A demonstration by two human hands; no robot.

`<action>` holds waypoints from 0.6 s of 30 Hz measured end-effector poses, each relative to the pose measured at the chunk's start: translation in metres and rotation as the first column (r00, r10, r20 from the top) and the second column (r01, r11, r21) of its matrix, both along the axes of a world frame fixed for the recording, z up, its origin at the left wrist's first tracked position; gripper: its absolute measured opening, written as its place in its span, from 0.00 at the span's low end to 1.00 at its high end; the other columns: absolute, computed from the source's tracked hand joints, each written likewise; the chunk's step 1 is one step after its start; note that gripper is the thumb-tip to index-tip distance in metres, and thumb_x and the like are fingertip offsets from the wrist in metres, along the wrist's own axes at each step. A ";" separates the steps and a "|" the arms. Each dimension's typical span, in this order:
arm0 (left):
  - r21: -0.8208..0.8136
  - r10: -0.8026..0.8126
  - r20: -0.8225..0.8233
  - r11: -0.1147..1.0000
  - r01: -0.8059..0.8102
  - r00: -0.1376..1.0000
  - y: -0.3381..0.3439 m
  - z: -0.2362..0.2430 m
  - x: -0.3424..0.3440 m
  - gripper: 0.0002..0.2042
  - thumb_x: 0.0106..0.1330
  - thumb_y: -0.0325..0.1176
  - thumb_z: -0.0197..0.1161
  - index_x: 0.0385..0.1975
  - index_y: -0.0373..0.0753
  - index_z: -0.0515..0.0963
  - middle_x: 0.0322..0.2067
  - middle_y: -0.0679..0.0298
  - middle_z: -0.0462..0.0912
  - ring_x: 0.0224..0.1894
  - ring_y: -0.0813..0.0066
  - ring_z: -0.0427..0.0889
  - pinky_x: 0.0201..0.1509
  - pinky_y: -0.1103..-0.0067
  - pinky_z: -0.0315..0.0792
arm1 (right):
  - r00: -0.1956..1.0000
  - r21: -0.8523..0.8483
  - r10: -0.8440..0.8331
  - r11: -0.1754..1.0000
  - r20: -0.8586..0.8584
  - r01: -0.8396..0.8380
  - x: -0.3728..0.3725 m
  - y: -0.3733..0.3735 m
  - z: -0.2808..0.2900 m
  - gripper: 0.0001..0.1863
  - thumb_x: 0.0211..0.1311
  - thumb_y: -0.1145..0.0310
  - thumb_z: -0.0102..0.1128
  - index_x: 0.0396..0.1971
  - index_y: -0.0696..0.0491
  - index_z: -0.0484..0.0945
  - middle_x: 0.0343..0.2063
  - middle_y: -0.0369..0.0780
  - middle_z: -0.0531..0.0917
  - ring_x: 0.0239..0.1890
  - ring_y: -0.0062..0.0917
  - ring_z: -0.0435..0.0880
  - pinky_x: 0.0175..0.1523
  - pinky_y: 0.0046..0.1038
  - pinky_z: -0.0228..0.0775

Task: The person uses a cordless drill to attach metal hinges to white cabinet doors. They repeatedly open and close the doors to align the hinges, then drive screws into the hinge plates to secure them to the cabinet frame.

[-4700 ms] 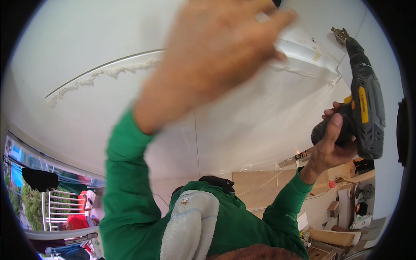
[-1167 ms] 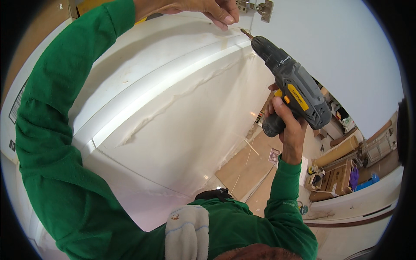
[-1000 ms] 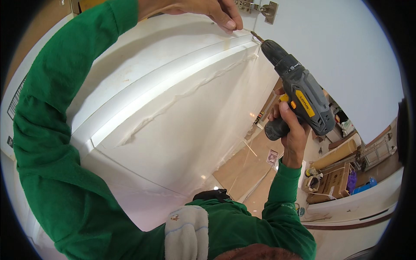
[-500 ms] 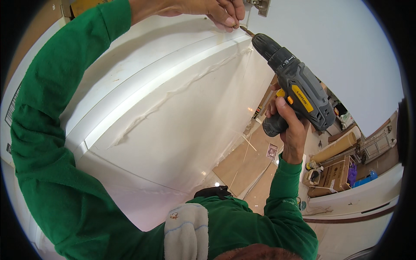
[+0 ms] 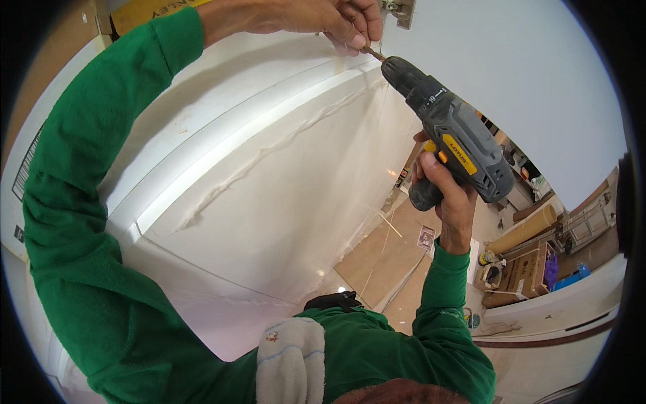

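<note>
My right hand (image 5: pixel 449 192) grips a black and grey cordless drill (image 5: pixel 464 145) by its handle, the forefinger side near the yellow trigger. The drill slants up to the left. Its bit (image 5: pixel 376 55) reaches the fingertips of my left hand (image 5: pixel 348 23), which pinch a small brass-coloured screw (image 5: pixel 365 49); the bit's tip appears to touch it. Most of the screw is hidden by the fingers. Just beyond the fingertips, a metal hinge (image 5: pixel 402 12) sits on the edge of a white door panel (image 5: pixel 511 60).
A white ledge (image 5: pixel 235 128) curves below my left arm. A yellow tool case or box (image 5: pixel 145 15) lies at the upper left. Down at the right are a cardboard box (image 5: pixel 521 276), a ladder (image 5: pixel 582 225) and a rolled tan sheet (image 5: pixel 525 229). A towel (image 5: pixel 289 357) hangs over my shoulder.
The drill has shifted slightly left, and its bit has come up against the small screw in my left fingertips. My left hand is slightly lower and still pinching.
</note>
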State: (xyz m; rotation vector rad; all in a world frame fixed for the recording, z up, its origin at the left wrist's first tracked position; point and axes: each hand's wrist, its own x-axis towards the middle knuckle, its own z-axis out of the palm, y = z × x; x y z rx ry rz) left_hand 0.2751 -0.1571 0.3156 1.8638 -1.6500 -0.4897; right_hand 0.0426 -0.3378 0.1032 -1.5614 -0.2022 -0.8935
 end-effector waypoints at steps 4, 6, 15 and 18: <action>-0.081 0.064 -0.098 0.994 -0.072 0.993 0.002 0.000 -0.004 0.13 0.70 0.21 0.69 0.53 0.31 0.80 0.44 0.57 0.87 0.45 0.72 0.88 0.51 0.78 0.84 | 0.992 -0.184 -0.091 0.977 0.081 0.105 0.007 0.000 0.000 0.21 0.67 0.74 0.70 0.59 0.59 0.80 0.49 0.44 0.86 0.33 0.20 0.84 0.38 0.25 0.81; -0.111 0.106 -0.212 0.985 -0.131 0.971 0.005 0.006 -0.009 0.17 0.70 0.24 0.70 0.57 0.31 0.78 0.47 0.56 0.87 0.47 0.70 0.88 0.53 0.77 0.84 | 0.944 -0.383 -0.214 0.874 0.252 0.300 0.018 0.002 0.004 0.22 0.65 0.71 0.74 0.57 0.58 0.81 0.43 0.41 0.88 0.32 0.21 0.85 0.40 0.25 0.79; -0.415 0.060 -0.375 0.881 -0.226 0.925 0.027 0.025 -0.033 0.36 0.73 0.31 0.63 0.76 0.28 0.53 0.58 0.46 0.81 0.60 0.57 0.84 0.72 0.61 0.74 | 0.888 -0.374 -0.208 0.850 0.409 0.372 0.066 0.036 0.046 0.24 0.52 0.70 0.78 0.50 0.56 0.81 0.36 0.44 0.86 0.34 0.36 0.87 0.43 0.30 0.79; -0.484 0.138 -0.491 0.778 -0.401 0.860 0.051 0.017 -0.033 0.41 0.73 0.32 0.61 0.79 0.28 0.45 0.63 0.44 0.78 0.64 0.56 0.81 0.76 0.61 0.70 | 0.842 -0.398 -0.274 0.784 0.466 0.475 0.089 0.048 0.058 0.23 0.59 0.69 0.80 0.52 0.57 0.81 0.34 0.42 0.87 0.34 0.27 0.86 0.44 0.26 0.78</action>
